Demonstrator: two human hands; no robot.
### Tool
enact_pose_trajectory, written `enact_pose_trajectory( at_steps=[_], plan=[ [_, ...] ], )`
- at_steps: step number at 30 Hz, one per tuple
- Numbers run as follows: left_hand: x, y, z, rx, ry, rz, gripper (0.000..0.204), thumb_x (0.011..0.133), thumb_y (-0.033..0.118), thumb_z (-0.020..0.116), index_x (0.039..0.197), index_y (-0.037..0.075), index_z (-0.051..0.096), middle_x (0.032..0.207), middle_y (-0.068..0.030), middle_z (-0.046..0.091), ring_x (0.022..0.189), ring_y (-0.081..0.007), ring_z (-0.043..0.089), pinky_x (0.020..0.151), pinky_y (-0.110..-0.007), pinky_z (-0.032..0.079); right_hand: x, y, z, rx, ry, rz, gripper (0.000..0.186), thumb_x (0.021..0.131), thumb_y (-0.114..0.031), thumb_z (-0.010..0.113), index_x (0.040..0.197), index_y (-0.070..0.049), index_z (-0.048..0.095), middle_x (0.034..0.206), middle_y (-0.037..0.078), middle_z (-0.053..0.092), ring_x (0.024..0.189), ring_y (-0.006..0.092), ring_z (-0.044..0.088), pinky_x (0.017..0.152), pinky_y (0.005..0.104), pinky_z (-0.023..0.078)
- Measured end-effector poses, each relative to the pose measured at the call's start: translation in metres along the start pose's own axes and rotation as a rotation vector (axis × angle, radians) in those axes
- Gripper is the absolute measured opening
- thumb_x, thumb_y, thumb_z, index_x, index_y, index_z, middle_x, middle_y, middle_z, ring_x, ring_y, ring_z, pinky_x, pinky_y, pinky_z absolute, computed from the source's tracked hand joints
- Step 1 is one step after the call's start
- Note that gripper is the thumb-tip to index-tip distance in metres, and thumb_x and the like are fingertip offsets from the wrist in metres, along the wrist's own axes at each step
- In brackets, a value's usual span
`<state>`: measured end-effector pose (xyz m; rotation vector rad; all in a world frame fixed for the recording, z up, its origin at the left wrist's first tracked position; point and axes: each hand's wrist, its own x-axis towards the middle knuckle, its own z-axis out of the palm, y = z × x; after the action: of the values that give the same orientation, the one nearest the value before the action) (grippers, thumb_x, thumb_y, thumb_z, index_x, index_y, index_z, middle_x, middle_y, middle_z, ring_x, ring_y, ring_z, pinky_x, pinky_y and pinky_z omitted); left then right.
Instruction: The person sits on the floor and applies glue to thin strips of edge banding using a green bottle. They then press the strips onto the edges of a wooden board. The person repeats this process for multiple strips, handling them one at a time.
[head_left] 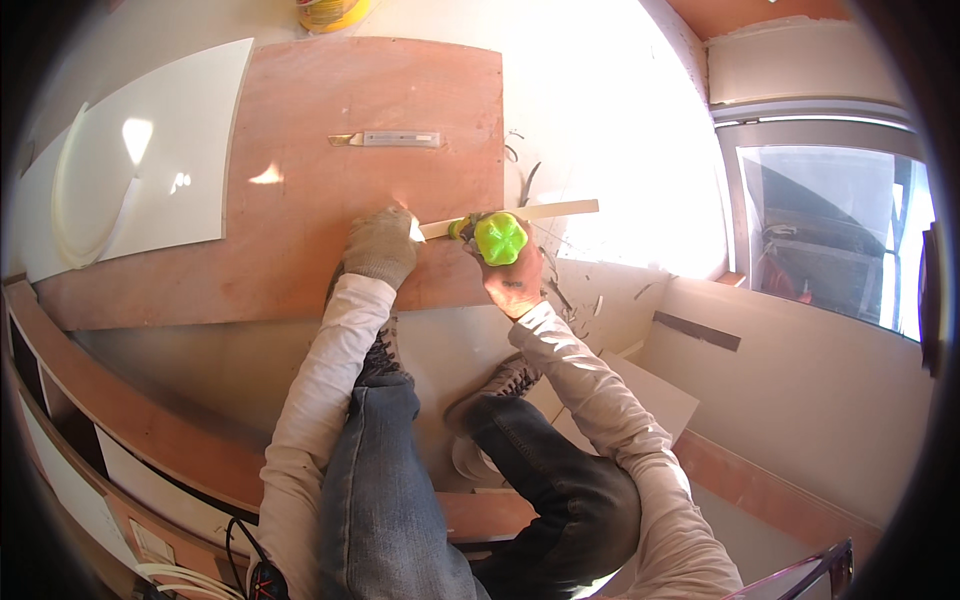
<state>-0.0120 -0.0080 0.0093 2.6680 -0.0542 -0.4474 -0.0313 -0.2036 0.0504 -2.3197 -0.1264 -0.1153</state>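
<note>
In a work glove, my left hand is closed on the near end of a thin pale strip, which runs off to the right over the board. My right hand is wrapped around a bright green plastic bottle, tipped so its lobed base faces up. The bottle's narrow green end points left, close to the strip; whether it touches cannot be made out. Under both hands lies a reddish-brown wooden board. Beyond them, a grey-handled utility knife rests on the board.
A white panel with a coiled pale strip lies left. A yellow tub stands at the far edge. Dark shavings litter the floor at right, near a window. Wooden frame pieces line the lower left.
</note>
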Motion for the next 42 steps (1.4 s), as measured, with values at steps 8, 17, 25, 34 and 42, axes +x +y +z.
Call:
enact_pose_trajectory(
  at_steps=[8,17,25,34,42],
  plan=[
    [-0.007,-0.003,-0.011,0.047,-0.027,-0.048,0.033,0.076,0.029,0.072,0.101,0.010,0.064,0.103,-0.0095,0.064,0.101,-0.0282,0.060,0.088,-0.043,0.044,0.031,0.043,-0.034,0.108,0.301,0.145,0.041,0.074,-0.009,0.079,0.103,0.000,0.052,0.094,0.012,0.068,0.083,0.0233,0.068,0.073,0.0328,0.053],
    [0.003,0.002,0.003,0.044,-0.004,0.084,0.026,0.079,0.029,0.068,0.099,0.013,0.066,0.103,-0.0076,0.064,0.100,-0.0259,0.060,0.089,-0.042,0.043,0.002,-0.001,0.004,-0.015,0.034,-0.024,0.050,0.073,-0.008,0.077,0.115,-0.004,0.050,0.096,0.017,0.065,0.089,0.0379,0.063,0.076,0.0414,0.050],
    [0.002,0.005,-0.001,0.150,-0.023,0.105,0.025,0.079,0.033,0.068,0.097,0.015,0.067,0.101,-0.0063,0.064,0.100,-0.0246,0.060,0.088,-0.041,0.042,0.022,0.013,-0.014,0.125,0.170,0.022,0.046,0.072,-0.011,0.080,0.109,-0.003,0.053,0.092,0.014,0.067,0.084,0.0317,0.067,0.073,0.0357,0.052],
    [0.017,0.018,0.008,0.133,-0.056,0.132,0.021,0.082,0.032,0.065,0.096,0.016,0.069,0.099,-0.0062,0.065,0.097,-0.0252,0.062,0.085,-0.043,0.044,0.015,0.006,0.000,0.038,0.073,0.039,0.045,0.072,-0.013,0.081,0.106,-0.003,0.054,0.091,0.015,0.067,0.085,0.0319,0.067,0.073,0.0369,0.051],
    [0.017,0.018,0.009,0.120,-0.082,0.124,0.025,0.082,0.036,0.064,0.097,0.017,0.069,0.101,-0.0055,0.063,0.100,-0.0250,0.059,0.089,-0.045,0.041,0.020,0.024,-0.011,0.143,0.171,0.057,0.044,0.073,-0.012,0.080,0.107,-0.002,0.054,0.093,0.013,0.068,0.085,0.0281,0.067,0.074,0.0350,0.052]
  ],
)
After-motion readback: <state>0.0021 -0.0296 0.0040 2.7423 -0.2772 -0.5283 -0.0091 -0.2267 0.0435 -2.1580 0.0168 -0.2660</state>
